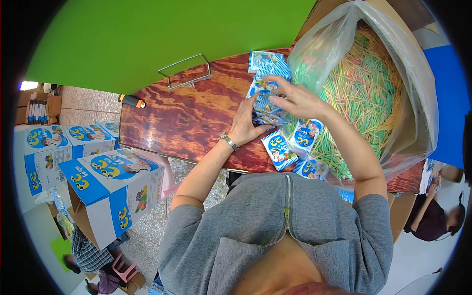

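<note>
A row of small blue-and-white snack packets (268, 93) stands and leans together on the wooden table. My left hand (242, 125) curves round the near left side of this row, thumb and fingers gripping the packets. Over the same packets from the right comes my right hand (297, 100). Its index finger and thumb are apart, and its other fingers are partly hidden. Loose packets (280, 150) lie nearer to my body, with another packet (306, 135) beside them. On the right is a large clear plastic bag (322, 54) full of thin green, yellow and pink sticks (361, 98).
A bent metal frame (185, 71) stands on the reddish wooden table (167, 118), against a green panel (162, 39). An orange-and-black tool (132, 101) lies at the left end. Printed cartons (113, 172) are stacked left. Other people (435, 216) sit around the room.
</note>
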Motion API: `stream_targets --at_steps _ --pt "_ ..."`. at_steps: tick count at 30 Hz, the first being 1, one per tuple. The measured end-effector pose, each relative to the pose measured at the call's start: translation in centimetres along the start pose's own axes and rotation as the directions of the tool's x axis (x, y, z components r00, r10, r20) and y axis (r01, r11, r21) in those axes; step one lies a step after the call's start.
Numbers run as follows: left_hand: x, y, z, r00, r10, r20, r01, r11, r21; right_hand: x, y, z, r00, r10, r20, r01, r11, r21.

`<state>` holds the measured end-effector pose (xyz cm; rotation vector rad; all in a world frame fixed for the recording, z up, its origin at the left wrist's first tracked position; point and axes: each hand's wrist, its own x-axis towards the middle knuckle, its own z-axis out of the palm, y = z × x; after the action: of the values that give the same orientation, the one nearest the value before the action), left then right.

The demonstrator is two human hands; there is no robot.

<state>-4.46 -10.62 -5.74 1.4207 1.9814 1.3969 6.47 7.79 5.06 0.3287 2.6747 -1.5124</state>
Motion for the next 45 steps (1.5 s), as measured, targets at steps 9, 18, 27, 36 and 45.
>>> stream_targets --at_steps 9,18,27,36,45 --pt "-0.3 -0.6 -0.4 0.995 0.093 0.035 -0.094 0.994 0.049 -2.1 2.8 -0.1 0.974 -0.19 0.12 0.222 0.888 -0.402" --pt "-2.7 -1.0 -1.0 0.997 0.001 0.078 0.006 0.996 -0.088 -4.0 1.0 2.5 0.996 -0.069 -0.053 0.07 0.997 0.032" --pt "-3.5 0.6 -1.8 1.0 -0.007 -0.028 0.005 0.996 -0.088 -3.8 -1.3 6.7 0.978 -0.166 -0.128 0.136 0.967 -0.216" --pt "-3.9 0.0 -3.2 0.997 0.07 -0.016 -0.07 0.995 -0.068 -2.9 0.3 9.6 0.962 -0.171 -0.212 0.171 0.985 -0.018" --pt "-3.9 -0.9 -1.9 0.995 -0.042 -0.094 0.026 0.985 -0.168 -0.2 0.4 13.0 0.908 0.092 -0.409 0.218 0.728 0.649"
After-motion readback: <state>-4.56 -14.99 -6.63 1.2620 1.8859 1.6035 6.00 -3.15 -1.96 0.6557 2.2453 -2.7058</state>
